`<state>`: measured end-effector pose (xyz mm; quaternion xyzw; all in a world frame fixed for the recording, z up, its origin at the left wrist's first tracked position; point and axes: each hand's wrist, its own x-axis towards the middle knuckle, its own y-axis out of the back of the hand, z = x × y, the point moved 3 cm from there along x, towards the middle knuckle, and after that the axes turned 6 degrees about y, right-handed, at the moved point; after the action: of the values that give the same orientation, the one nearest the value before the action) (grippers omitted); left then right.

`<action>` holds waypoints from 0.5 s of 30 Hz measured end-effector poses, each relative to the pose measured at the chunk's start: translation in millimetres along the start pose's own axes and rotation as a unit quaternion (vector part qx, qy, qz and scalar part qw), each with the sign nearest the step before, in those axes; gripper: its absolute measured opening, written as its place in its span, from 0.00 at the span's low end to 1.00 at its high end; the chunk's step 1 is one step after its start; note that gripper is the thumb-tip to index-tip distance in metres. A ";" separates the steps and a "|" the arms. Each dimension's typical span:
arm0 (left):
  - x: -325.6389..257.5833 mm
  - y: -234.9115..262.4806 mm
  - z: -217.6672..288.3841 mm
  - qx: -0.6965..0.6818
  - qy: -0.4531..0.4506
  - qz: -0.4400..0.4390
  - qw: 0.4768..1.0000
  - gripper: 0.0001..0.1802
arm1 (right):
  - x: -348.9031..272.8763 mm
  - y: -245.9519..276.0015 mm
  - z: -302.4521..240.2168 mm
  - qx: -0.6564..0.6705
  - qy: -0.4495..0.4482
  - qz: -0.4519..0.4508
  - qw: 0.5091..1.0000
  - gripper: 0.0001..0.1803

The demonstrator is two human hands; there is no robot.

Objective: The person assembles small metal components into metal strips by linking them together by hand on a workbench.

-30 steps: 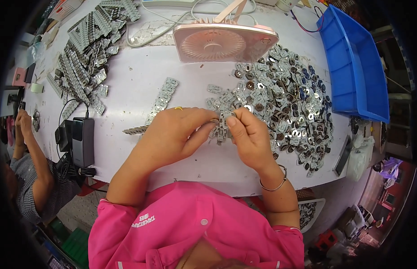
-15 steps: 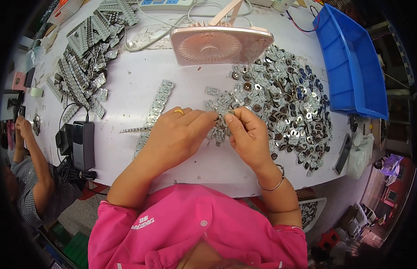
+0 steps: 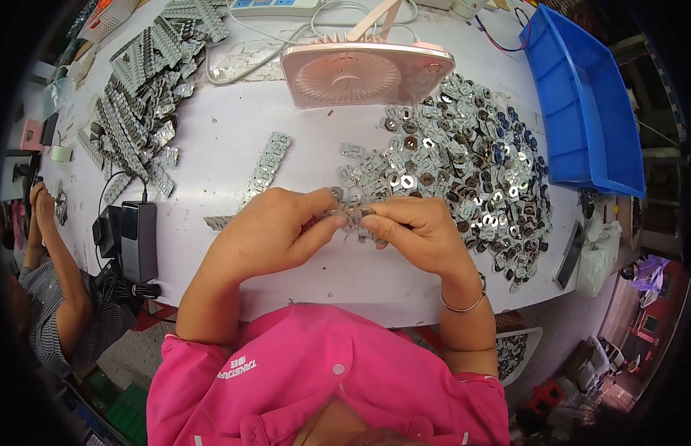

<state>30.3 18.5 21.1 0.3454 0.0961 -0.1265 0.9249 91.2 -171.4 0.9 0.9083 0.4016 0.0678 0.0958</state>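
Observation:
My left hand [image 3: 275,232] is closed in a pinch, its thumb and forefinger on small metal parts [image 3: 353,215] in front of me. From the other side my right hand [image 3: 420,232] pinches the same spot, thumb on top, fingertips almost meeting the left ones. The end of a metal strip [image 3: 217,221] sticks out to the left from behind my left hand; its middle is hidden by the hand. Another strip of small silvery parts [image 3: 267,167] lies on the table just beyond the left hand. A heap of loose metal parts with round brown or silver discs [image 3: 464,175] spreads beyond and right of my right hand.
A pink fan [image 3: 367,74] stands at the far middle. Stacked metal strips [image 3: 141,89] lie far left, above a dark power bank [image 3: 139,241] with cables. A blue bin [image 3: 583,111] and a phone [image 3: 568,255] are at the right. Another person's hands [image 3: 40,204] show far left.
Both hands have come slightly nearer to me, and the left has turned so its thumb shows. The strip end at the left has tilted, showing more of its flat side.

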 end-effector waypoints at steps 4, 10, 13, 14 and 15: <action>-1.0 4.2 0.5 -0.019 -0.017 -0.053 0.998 0.07 | -0.3 -9.5 -4.3 0.091 -0.044 -0.055 0.993 0.10; -2.6 1.9 10.2 -0.234 -0.030 -0.086 0.968 0.06 | -5.5 -14.1 2.7 0.323 -0.133 -0.042 0.936 0.11; -1.9 -2.5 12.6 -0.158 -0.075 0.051 0.983 0.05 | -4.0 -10.9 3.9 0.297 -0.132 0.027 0.945 0.11; -1.1 -4.6 11.1 -0.107 -0.085 0.095 0.986 0.06 | -3.4 -8.0 4.7 0.227 -0.129 0.076 0.962 0.11; 0.2 -5.8 10.8 -0.056 -0.096 0.136 0.984 0.07 | -3.3 -9.7 5.7 0.225 -0.130 0.077 0.963 0.11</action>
<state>29.8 7.1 25.5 0.2893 -0.0342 -0.0263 0.9563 83.1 -168.2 -7.0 0.9354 0.3197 -0.1359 -0.0656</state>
